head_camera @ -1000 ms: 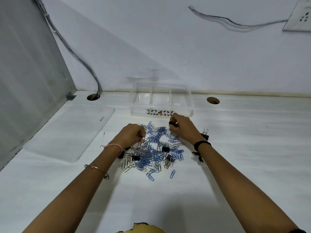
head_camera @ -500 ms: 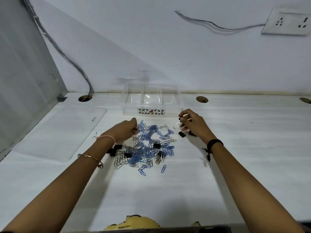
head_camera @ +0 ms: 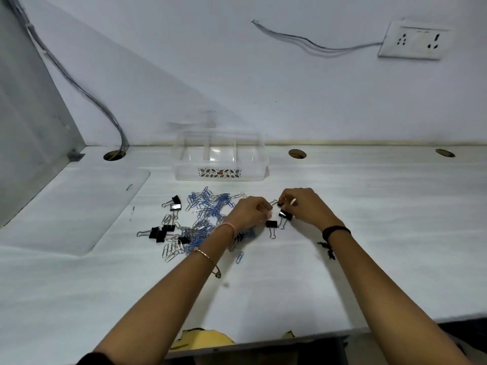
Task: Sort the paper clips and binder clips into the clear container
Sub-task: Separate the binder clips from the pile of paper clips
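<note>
Gathering binder clips at the pile's right edge: right hand (head_camera: 303, 206) pinching a black binder clip (head_camera: 285, 214), left hand (head_camera: 250, 210) curled, grip contents unclear. Clear container (head_camera: 220, 156) sitting empty behind the paper clips (head_camera: 208, 214) on the desk (head_camera: 369, 233). Next, probably lifting and dropping into one compartment.

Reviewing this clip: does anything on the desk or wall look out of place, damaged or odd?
Yes. Loose wires trail bare across the wall from the socket plate, ending unattached. At the near desk edge the surface is chipped, exposing yellow material. The clear container looks empty; paper clips and binder clips lie scattered in front.
</note>
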